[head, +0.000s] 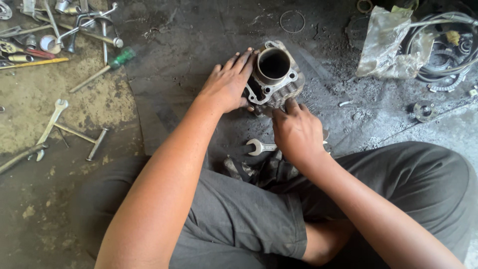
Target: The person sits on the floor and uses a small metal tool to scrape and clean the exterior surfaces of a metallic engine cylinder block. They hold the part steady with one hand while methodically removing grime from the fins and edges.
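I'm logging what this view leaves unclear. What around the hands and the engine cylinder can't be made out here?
Head view:
- Near side of the engine cylinder: hidden by the right hand.
- Its left flank: covered by the left hand.
- Right fingertips: tucked against the cylinder; any small thing pinched there can't be told.
- Open-end wrench: far end hidden under the right hand.
- Tool pile: cut by the top-left edge.

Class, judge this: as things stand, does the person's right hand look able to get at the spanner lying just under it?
Probably yes. The right hand sits directly over the spanner, whose open end shows bare on the floor; nothing lies between them.
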